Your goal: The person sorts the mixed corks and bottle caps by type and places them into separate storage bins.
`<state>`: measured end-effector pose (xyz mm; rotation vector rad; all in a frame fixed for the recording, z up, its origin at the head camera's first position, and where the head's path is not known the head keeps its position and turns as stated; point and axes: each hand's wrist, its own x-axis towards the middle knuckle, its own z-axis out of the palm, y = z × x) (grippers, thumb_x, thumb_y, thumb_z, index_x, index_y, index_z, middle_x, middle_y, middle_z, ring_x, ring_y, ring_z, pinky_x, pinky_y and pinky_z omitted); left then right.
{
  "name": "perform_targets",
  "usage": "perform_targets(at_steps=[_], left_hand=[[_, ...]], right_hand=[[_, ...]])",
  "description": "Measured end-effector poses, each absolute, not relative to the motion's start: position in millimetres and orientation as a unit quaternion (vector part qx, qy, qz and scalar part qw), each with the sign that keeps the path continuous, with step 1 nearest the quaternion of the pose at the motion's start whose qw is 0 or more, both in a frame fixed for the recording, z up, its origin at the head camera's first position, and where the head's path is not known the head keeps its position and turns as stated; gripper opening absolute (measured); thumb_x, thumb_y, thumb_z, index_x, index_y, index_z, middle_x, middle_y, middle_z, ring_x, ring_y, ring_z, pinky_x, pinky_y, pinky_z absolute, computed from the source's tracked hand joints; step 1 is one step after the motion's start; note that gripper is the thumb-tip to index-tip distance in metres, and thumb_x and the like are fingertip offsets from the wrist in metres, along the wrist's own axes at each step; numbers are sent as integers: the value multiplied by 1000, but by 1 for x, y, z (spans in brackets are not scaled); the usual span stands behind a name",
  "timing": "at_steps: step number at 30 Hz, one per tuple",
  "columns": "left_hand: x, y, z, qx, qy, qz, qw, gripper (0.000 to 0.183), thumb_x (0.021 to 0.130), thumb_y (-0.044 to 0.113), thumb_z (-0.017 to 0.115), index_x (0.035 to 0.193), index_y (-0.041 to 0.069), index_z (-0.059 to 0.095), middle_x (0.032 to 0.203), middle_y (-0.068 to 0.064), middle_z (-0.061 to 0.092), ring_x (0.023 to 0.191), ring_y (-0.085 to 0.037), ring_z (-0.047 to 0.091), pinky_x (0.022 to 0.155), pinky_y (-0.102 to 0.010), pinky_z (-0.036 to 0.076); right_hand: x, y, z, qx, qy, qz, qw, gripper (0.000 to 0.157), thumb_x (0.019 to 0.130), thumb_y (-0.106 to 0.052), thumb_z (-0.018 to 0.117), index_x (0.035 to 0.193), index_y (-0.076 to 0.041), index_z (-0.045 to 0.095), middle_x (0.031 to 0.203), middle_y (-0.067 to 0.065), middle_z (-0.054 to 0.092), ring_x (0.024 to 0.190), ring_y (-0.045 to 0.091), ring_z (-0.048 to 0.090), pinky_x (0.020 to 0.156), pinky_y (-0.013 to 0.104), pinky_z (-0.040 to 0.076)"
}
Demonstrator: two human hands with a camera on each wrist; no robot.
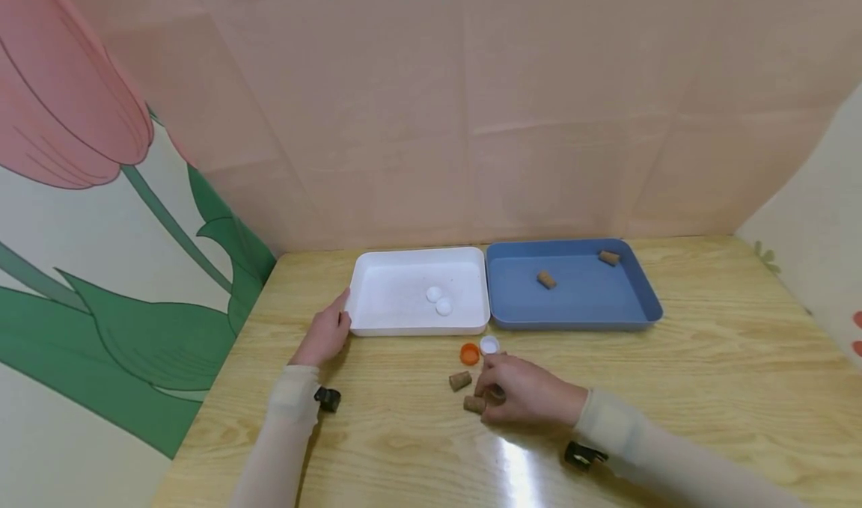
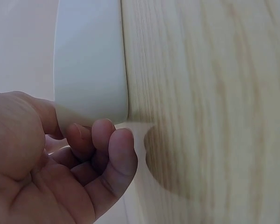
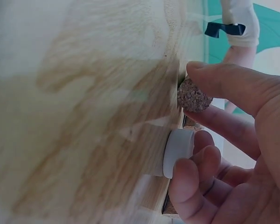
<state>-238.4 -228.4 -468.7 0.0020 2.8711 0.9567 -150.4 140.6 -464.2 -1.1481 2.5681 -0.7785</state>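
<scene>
My left hand (image 1: 326,335) grips the left side of a white tray (image 1: 417,330), its fingers curled against the outer wall (image 2: 91,70) near a corner. My right hand (image 1: 528,392) is low over the table in front of the trays. Its thumb and index finger pinch a cork (image 3: 194,96), seen end-on in the right wrist view. The other fingers curl beside a white bottle cap (image 3: 178,153) and touch it. Another cork (image 1: 460,380) lies just left of the hand. Beyond are an orange bottle cap (image 1: 469,354) and a white cap (image 1: 489,344).
Two white caps (image 1: 438,301) lie inside the white tray. A blue tray (image 1: 572,324) stands against its right side, with one cork (image 1: 546,279) near its middle and another cork (image 1: 609,257) at its back right. Behind the wooden table (image 1: 397,433) hangs a pinkish cloth (image 1: 377,119).
</scene>
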Motion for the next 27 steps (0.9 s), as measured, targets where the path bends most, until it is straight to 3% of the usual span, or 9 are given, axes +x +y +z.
perform_targets(at_steps=[12,20,27], left_hand=[[-237,-229,-469,12,943,328,54,56,106,15,36,160,7,23,68,-9,53,52,-18,50,53,-32,46],[-235,-229,-469,7,941,334,62,55,107,16,36,160,9,22,69,-9,54,52,-17,51,54,-32,47],[-235,-228,-467,12,942,330,55,55,107,15,36,160,8,23,68,-8,53,52,-17,50,54,-31,46]], right_hand=[[-150,145,-460,-400,865,-287,96,15,80,-24,81,94,-21,77,86,-8,55,74,6,49,65,21,43],[-155,154,-457,-389,860,-316,100,19,82,-20,81,99,-16,77,90,-7,60,75,7,55,65,21,48],[-158,164,-454,-363,859,-342,116,16,84,-19,80,99,-18,76,92,-8,63,76,15,61,65,22,51]])
